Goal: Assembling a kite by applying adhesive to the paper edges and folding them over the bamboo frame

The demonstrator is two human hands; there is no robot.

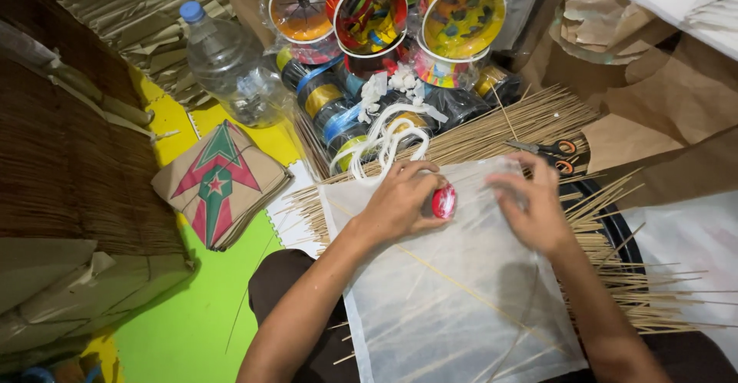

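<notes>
Two hands are seen over a square of thin translucent white paper (453, 291), which is spread across the person's lap with a slender bamboo stick lying along it on the diagonal. The left hand (400, 198) is closed around a small red roll (443, 201) (tape, by the look of it, though this cannot be told for certain), and the roll is pressed against the far part of the sheet. The right hand (534, 202) is laid on the paper just to the right of the roll, its fingers loosely spread and nothing gripped in them.

Beneath and beyond the sheet a thick bed of bamboo sticks (615, 275) is fanned out to the right. A pair of scissors (550, 151) with orange handles is rested on the sticks, just beyond the right hand. Loops of white string (384, 141) are piled at the far edge of the paper, and behind them brightly coloured spools (369, 14) are stacked. To the left, a stack of folded brown paper kites (219, 179) printed in red and green is placed on a yellow and green mat, with a clear plastic bottle (227, 60) lying farther away.
</notes>
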